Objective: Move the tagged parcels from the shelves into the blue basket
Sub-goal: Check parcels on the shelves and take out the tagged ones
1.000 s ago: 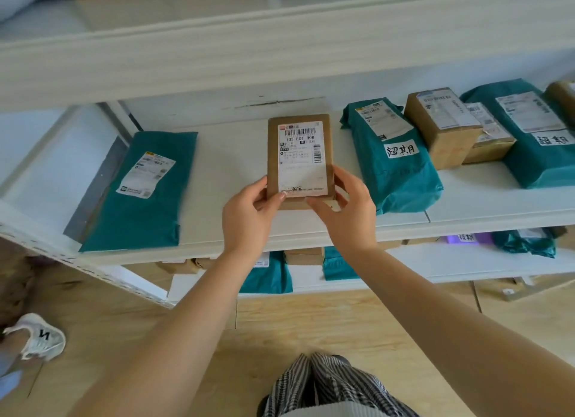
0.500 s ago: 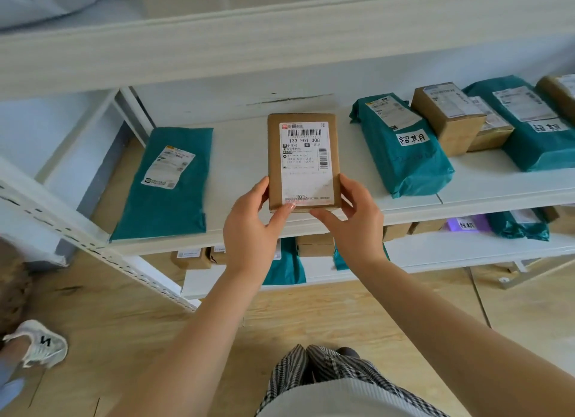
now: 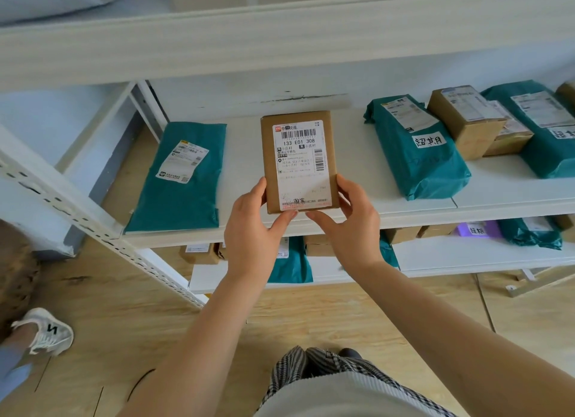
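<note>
A small brown cardboard parcel (image 3: 298, 158) with a white shipping label is held upright in front of the middle shelf (image 3: 497, 199). My left hand (image 3: 253, 230) grips its lower left corner and my right hand (image 3: 348, 220) grips its lower right corner, thumbs on the label side. To the right lies a teal bag parcel (image 3: 417, 155) carrying a handwritten white tag. Further right sit a brown box (image 3: 463, 121) and another tagged teal bag (image 3: 544, 130). A flat teal bag (image 3: 183, 180) without a handwritten tag lies at the left. The blue basket is out of sight.
A white shelf board (image 3: 280, 40) runs above. The lower shelf (image 3: 466, 258) holds more boxes, teal bags and a purple tagged parcel (image 3: 476, 230). A slanted white upright (image 3: 77, 211) stands at the left. Another person's sneaker (image 3: 46, 329) rests on the wooden floor.
Both hands have drawn the brown parcel off the shelf and a little toward me, keeping the label facing up. The view has shifted slightly left and down.
</note>
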